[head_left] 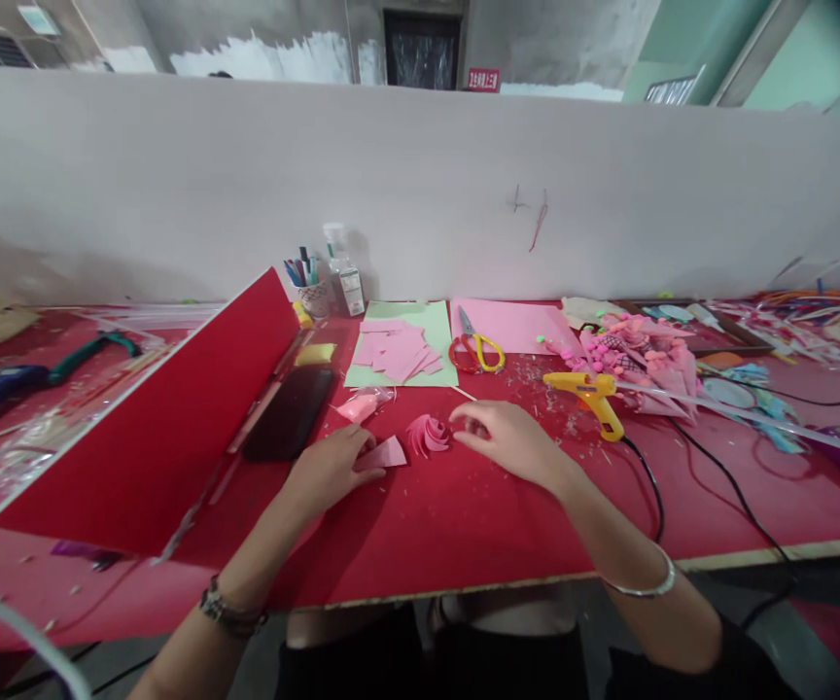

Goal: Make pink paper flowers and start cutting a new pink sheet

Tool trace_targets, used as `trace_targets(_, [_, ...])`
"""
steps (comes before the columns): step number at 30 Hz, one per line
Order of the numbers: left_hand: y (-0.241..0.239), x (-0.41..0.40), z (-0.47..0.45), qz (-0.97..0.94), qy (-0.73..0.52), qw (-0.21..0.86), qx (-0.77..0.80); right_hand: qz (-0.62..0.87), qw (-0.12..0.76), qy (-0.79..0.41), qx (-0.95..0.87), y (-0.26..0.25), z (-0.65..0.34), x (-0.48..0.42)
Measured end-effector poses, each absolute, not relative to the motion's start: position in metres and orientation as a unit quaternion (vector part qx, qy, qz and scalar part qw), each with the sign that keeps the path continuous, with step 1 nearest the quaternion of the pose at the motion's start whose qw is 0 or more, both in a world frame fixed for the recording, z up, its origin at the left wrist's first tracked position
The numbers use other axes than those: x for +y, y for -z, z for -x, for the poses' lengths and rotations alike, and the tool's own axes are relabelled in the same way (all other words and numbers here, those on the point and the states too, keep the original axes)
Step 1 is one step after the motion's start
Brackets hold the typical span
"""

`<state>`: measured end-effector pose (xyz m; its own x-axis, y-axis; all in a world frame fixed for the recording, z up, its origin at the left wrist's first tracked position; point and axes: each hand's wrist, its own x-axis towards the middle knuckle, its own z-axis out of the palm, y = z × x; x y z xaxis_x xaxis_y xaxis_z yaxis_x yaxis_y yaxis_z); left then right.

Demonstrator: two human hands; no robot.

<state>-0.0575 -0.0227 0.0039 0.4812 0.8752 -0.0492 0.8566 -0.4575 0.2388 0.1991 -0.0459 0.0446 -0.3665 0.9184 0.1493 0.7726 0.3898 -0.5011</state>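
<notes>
Nearest to me: my left hand (332,467) lies low on the red surface (464,525), fingers pinched on a small pink paper piece (385,454) that lies flat, point toward the right. Grip looks light, thumb side hidden, so can't tell how firm. My right hand (507,437) sits just beside it, fingers curled loosely, tips near the pink paper rosette (429,434) w/o clearly clamping it; looks like touching or a hair off, can't tell which. Rosette sits between both hands, petals fanned up.

Judgement on doing this well: keep the flat piece pressed down w/ the left so it doesn't skid, steady the rosette by its base not its petals, work slow, paper creases easily. Scraps litter the surface, so I'd keep the piece clear of them.

Further out: black phone (290,412) left of centre, beside a tilted red board (164,428). Yellow glue gun (589,392) to the right, cord trailing toward me; nozzle pts away from the hands, good, mind the cord. Behind: stack of pink squares (398,352) on green sheet (438,326), scissors (474,348) on pink sheet (518,326), pen cup (310,292) at the white partition (420,185).
</notes>
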Motion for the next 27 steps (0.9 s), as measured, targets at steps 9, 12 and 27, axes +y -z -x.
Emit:
trace_targets(9, [0.007, -0.01, 0.061, -0.845, -0.081, 0.169, 0.501, 0.53, 0.234, -0.161, -0.799, -0.041, -0.194, -0.033])
trace_targets(12, [0.009, -0.007, 0.062, -0.842, -0.099, 0.187, 0.496, 0.524, 0.244, -0.178, -0.796, -0.038, -0.195, -0.031])
trace_targets(27, [0.004, -0.008, 0.059, -0.878, -0.123, 0.162, 0.434, 0.439, 0.226, -0.191, -0.848, -0.014, -0.175, -0.007])
